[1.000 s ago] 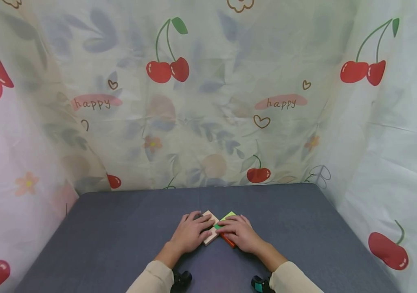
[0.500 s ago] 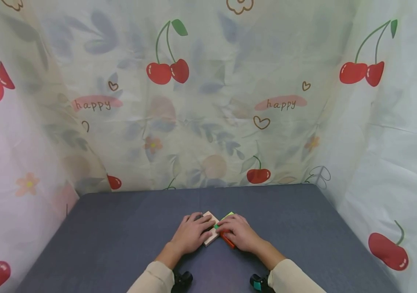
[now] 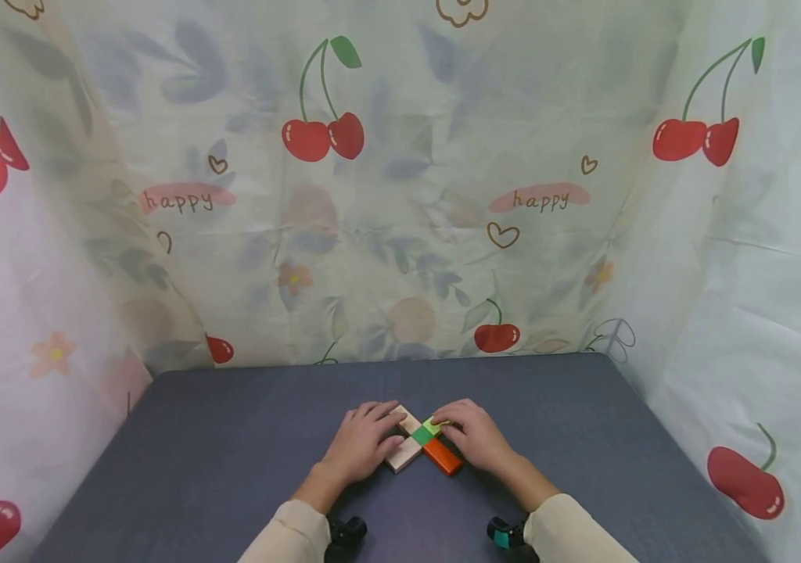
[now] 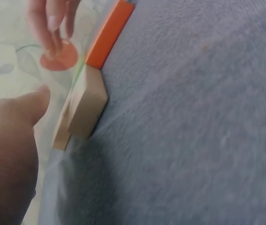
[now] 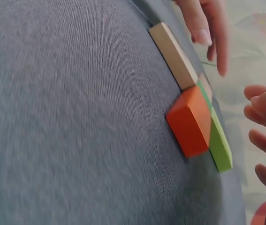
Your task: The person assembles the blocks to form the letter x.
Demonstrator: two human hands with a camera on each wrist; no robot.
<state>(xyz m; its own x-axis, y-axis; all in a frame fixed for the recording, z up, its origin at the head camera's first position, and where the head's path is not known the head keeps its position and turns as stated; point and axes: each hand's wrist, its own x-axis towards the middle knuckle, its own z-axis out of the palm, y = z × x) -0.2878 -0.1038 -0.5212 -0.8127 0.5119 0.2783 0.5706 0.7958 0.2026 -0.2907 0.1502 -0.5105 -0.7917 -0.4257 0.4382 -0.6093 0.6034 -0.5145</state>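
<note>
Blocks lie flat on the table in an X shape. Two are pale wood: the far-left block (image 3: 408, 421) and the near-left block (image 3: 404, 454). A lime green block (image 3: 432, 424) points far right, an orange block (image 3: 443, 457) near right, and a green square (image 3: 422, 435) sits where they meet. My left hand (image 3: 360, 443) hovers by the pale blocks, its thumb (image 4: 36, 104) apart from them in the left wrist view. Beside the lime block is my right hand (image 3: 478, 438), loosely bent; the right wrist view shows its fingers (image 5: 264, 140) off the blocks.
A dark grey cloth covers the table (image 3: 231, 438). Patterned curtains (image 3: 400, 195) with cherries enclose the back and both sides. A black camera mount is strapped at each wrist.
Both hands have drawn apart and come off the blocks, the left a little leftward, the right outward and up. The orange block and green square now show more fully.
</note>
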